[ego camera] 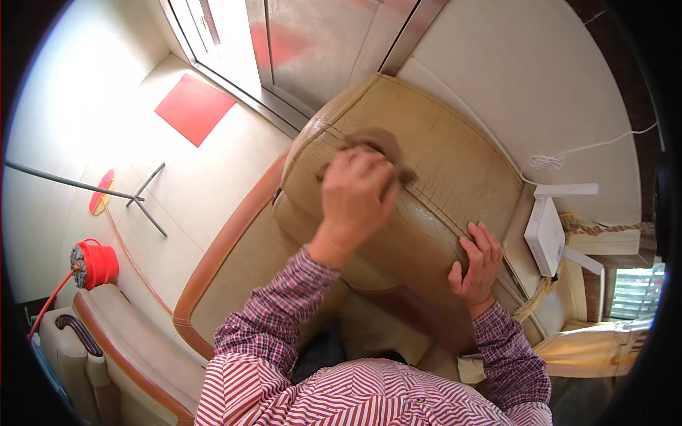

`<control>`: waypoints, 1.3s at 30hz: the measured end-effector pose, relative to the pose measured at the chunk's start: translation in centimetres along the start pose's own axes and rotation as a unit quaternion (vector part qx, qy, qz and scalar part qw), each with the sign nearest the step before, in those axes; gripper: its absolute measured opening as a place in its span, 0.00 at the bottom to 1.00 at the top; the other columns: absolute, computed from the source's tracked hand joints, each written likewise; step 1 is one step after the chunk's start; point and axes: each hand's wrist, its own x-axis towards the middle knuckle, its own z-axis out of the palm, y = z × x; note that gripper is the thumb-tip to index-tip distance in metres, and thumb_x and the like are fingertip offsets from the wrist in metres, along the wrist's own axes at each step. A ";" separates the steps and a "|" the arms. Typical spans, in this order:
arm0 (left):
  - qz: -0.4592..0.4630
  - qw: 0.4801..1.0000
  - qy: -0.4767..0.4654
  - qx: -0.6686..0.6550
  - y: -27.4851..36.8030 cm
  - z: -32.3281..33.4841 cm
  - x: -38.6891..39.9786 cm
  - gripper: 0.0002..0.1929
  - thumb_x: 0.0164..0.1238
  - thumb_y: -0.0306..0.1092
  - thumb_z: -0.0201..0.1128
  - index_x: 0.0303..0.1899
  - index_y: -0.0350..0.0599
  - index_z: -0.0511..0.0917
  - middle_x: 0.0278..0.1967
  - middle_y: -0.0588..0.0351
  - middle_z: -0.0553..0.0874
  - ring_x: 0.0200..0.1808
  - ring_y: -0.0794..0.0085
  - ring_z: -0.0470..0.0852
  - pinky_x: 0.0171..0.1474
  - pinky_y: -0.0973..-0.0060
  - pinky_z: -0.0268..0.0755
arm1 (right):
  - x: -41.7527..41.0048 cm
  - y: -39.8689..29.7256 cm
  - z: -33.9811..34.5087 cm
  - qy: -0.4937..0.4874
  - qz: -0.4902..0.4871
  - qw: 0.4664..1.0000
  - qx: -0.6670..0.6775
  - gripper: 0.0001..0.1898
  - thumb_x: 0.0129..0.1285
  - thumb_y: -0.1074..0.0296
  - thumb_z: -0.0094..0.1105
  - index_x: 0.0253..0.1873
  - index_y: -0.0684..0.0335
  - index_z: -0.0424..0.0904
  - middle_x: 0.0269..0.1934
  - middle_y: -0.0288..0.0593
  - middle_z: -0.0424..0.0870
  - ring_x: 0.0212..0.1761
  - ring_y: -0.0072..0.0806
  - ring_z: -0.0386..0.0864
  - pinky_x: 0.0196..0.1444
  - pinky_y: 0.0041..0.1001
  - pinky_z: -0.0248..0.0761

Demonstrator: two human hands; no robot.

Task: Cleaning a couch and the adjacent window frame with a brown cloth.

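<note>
My left hand (pixel 354 197) is closed on a brown cloth (pixel 379 139), which lies bunched on the worn tan leather armrest (pixel 426 144) of a sofa. Hand and cloth are blurred, and the fingers partly hide the cloth. Farther right, my right hand (pixel 477 263) rests on the edge of the same armrest near its stitched seam, fingers spread and holding nothing. Creases and shiny patches mark the leather. Below and to the left is the sofa's tan seat (pixel 245 266) with a brown border.
A white router (pixel 544 234) with a coiled cable (pixel 547 162) is right of the armrest. At left are a red bucket (pixel 102 264) with a mop, a metal stand (pixel 139 199) and a second sofa (pixel 138 346). A red mat (pixel 194 110) lies by the metal door (pixel 330 48).
</note>
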 end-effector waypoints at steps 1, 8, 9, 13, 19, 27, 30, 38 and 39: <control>0.014 0.999 -0.010 -0.041 1.5 0.4 -1.0 0.11 0.50 0.32 0.69 0.38 0.47 0.84 0.43 0.57 0.84 0.51 0.57 0.80 0.56 0.61 0.73 | 0.0 0.0 0.1 -0.004 -0.001 1.000 -0.003 0.20 0.59 0.62 0.53 0.56 0.59 0.72 0.62 0.49 0.74 0.64 0.49 0.70 0.63 0.46 0.60; 0.111 0.985 -0.038 -0.131 4.7 1.1 -8.2 0.15 0.49 0.34 0.70 0.42 0.53 0.85 0.51 0.60 0.82 0.58 0.61 0.78 0.64 0.55 0.65 | -0.4 0.5 0.3 -0.010 -0.001 1.000 -0.009 0.19 0.63 0.59 0.50 0.57 0.59 0.71 0.62 0.51 0.73 0.63 0.49 0.70 0.63 0.45 0.59; 0.109 0.989 0.028 -0.101 2.9 1.1 -8.1 0.14 0.51 0.34 0.69 0.42 0.53 0.84 0.51 0.59 0.82 0.57 0.60 0.78 0.63 0.55 0.66 | -0.3 0.5 0.4 -0.010 -0.003 1.000 -0.005 0.19 0.63 0.59 0.50 0.57 0.59 0.71 0.62 0.51 0.73 0.63 0.49 0.70 0.63 0.45 0.59; -0.102 0.969 0.223 -0.003 -8.4 1.3 -4.8 0.09 0.68 0.33 0.60 0.44 0.42 0.81 0.44 0.54 0.83 0.49 0.60 0.81 0.56 0.64 0.70 | -0.2 0.3 0.4 -0.009 0.000 1.000 -0.007 0.20 0.62 0.60 0.50 0.57 0.59 0.70 0.62 0.51 0.74 0.63 0.49 0.70 0.63 0.45 0.60; -0.320 0.899 0.277 -0.109 -10.1 2.6 -5.7 0.14 0.71 0.34 0.59 0.52 0.35 0.79 0.52 0.47 0.80 0.56 0.61 0.77 0.62 0.69 0.66 | 0.0 0.4 0.7 0.002 -0.008 1.000 0.000 0.20 0.60 0.61 0.50 0.57 0.59 0.71 0.62 0.51 0.74 0.63 0.49 0.71 0.63 0.45 0.60; -0.114 0.981 0.155 -0.037 5.2 5.2 -12.6 0.19 0.56 0.26 0.62 0.52 0.40 0.83 0.56 0.49 0.76 0.64 0.50 0.70 0.68 0.58 0.61 | -0.3 0.6 0.1 0.007 -0.001 1.000 -0.011 0.22 0.59 0.63 0.53 0.59 0.59 0.71 0.62 0.49 0.74 0.63 0.48 0.71 0.62 0.45 0.62; -0.067 0.988 0.129 -0.058 6.7 5.2 -12.7 0.18 0.53 0.26 0.63 0.49 0.41 0.84 0.56 0.49 0.76 0.62 0.48 0.70 0.67 0.56 0.61 | -0.5 0.5 -0.1 0.016 0.000 1.000 -0.004 0.25 0.58 0.64 0.55 0.62 0.60 0.69 0.62 0.49 0.74 0.63 0.47 0.71 0.62 0.45 0.63; -0.054 0.990 0.132 0.011 10.2 5.7 -7.6 0.15 0.64 0.28 0.61 0.52 0.41 0.83 0.57 0.50 0.78 0.62 0.54 0.70 0.67 0.60 0.62 | -1.5 1.3 0.4 0.142 -0.001 0.983 0.117 0.31 0.53 0.67 0.59 0.65 0.63 0.67 0.62 0.48 0.74 0.65 0.44 0.71 0.66 0.41 0.63; -0.040 0.992 0.116 -0.005 10.8 6.7 -8.8 0.15 0.64 0.28 0.61 0.52 0.41 0.83 0.57 0.50 0.78 0.62 0.54 0.70 0.67 0.60 0.62 | -1.8 1.6 0.9 0.154 -0.002 0.979 0.133 0.31 0.52 0.68 0.59 0.65 0.62 0.67 0.62 0.47 0.74 0.65 0.43 0.71 0.67 0.41 0.63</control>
